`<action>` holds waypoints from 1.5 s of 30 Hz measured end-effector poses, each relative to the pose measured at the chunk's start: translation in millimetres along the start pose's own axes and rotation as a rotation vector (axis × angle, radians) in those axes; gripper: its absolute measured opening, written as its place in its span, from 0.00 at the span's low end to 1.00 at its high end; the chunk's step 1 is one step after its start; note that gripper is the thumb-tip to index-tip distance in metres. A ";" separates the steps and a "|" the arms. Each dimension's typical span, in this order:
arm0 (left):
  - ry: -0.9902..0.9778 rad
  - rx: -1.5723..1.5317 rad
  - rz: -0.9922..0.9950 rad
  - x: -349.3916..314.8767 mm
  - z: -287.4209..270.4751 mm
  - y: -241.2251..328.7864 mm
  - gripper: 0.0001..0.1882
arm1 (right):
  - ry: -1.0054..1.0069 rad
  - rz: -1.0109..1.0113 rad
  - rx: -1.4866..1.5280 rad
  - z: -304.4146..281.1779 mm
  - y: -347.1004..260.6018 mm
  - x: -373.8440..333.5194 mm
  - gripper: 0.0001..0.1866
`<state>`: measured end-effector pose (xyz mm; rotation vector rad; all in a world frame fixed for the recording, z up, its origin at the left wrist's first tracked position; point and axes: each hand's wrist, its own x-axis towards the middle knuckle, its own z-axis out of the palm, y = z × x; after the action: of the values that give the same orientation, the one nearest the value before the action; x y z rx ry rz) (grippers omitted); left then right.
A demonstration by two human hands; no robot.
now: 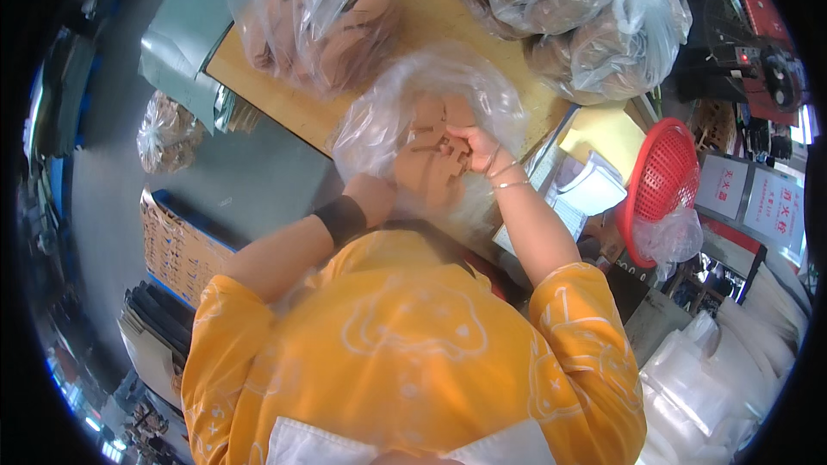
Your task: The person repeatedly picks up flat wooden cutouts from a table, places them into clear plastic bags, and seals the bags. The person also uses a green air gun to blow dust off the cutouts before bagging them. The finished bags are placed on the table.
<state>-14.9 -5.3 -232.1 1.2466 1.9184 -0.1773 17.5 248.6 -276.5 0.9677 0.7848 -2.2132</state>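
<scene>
In front of me a clear plastic bag (357, 133) lies spread wide at the near edge of the table, with flat tan cut-out pieces (422, 172) stacked in its mouth. My right hand (475, 150) reaches over from the right, its fingers closed on a small notched tan piece (454, 155) above the stack. My left hand (374, 196) is at the left side of the stack, against the bag. Its fingers are hidden behind the pieces and the plastic.
Filled clear bags of tan pieces (319, 30) and brown pieces (594, 34) sit on the wooden table (258, 77). To the right are a yellow sheet (603, 133), an open notebook (594, 188) and a red basket (663, 168). A perforated tan sheet (181, 245) stands low at left.
</scene>
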 end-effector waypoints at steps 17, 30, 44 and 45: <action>0.345 -1.473 -0.326 90.1 12.9 -68.8 0.22 | 0.053 0.002 -0.048 -4.8 -27.8 -13.9 0.12; 0.231 -0.913 -0.180 1.0 5.3 -68.1 0.26 | 0.106 -0.035 0.075 25.6 27.2 74.5 0.15; 0.114 -0.137 0.251 -13.9 -29.9 -11.9 0.13 | 0.964 -0.663 -1.062 73.7 33.2 75.7 0.19; 0.178 -0.157 0.278 -9.1 -28.2 -15.9 0.12 | 1.074 -0.719 -1.195 81.1 33.7 61.0 0.19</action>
<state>-42.0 -5.1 -212.0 1.4431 1.8420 0.2310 -27.7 152.3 -287.9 1.1954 2.7951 -0.9497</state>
